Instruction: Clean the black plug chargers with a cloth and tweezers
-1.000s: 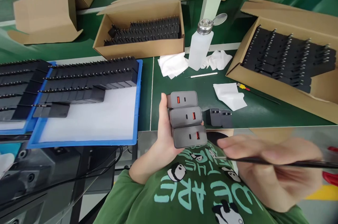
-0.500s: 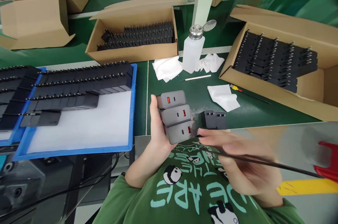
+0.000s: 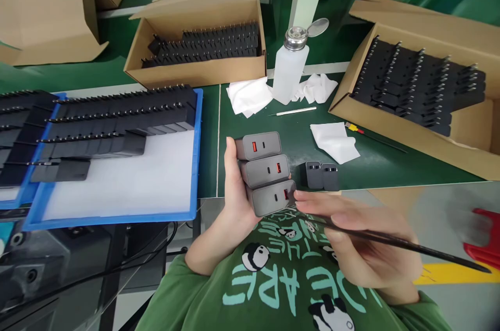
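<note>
The left hand (image 3: 238,190) has its grip closed around a stack of three grey blocks (image 3: 265,172), thumb along their left side, holding them above the person's lap at the near edge of the green surface (image 3: 292,128). Their port faces turn up toward the head camera; each has a red port and a dark slot, the red one on the left in the farthest block and on the right in the other two. The right hand (image 3: 363,240) pinches a thin black tool (image 3: 390,239) in a narrow grip between thumb and fingers. The tool's fine tip points at the nearest block's lower right corner, though whether they touch I cannot tell. On the surface just beyond the right fingertips, two dark blocks (image 3: 314,176) stand side by side. Farther back lie a white cloth (image 3: 335,141), a slim white stick (image 3: 296,111) and a red and yellow tipped rod (image 3: 377,139), near a white bottle (image 3: 289,73) with its metal lid flipped up. To the left, a blue-rimmed tray (image 3: 167,185) carries rows of dark blocks (image 3: 128,112) with metal prongs upward. Open cartons, one behind (image 3: 219,72) and one at right (image 3: 414,136), hold similar pronged blocks in rows.
</note>
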{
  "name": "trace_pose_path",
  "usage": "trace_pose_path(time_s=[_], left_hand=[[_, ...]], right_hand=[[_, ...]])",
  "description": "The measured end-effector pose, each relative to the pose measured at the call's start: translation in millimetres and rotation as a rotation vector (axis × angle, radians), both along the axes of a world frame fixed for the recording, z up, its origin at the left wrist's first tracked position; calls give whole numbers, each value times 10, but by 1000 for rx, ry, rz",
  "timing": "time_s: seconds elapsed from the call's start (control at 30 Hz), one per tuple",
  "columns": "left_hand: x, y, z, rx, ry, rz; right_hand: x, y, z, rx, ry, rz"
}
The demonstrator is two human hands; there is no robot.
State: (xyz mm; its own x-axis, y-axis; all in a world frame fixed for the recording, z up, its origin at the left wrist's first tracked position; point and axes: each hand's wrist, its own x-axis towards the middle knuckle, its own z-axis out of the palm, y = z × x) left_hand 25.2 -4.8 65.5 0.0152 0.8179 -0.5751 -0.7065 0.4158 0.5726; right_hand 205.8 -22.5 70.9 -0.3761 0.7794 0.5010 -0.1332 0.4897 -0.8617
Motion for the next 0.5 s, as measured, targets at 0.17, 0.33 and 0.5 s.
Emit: trace_pose_path(time_s=[0.17, 0.33, 0.5], left_hand=[[16, 4, -3, 1, 14, 1], [21, -3, -2, 2, 39, -3], [35, -9, -20, -4, 38, -4]], right_hand=[[16, 15, -20, 16, -15, 9], [35, 13, -50, 3, -19, 8], [38, -20, -62, 25, -31, 56]])
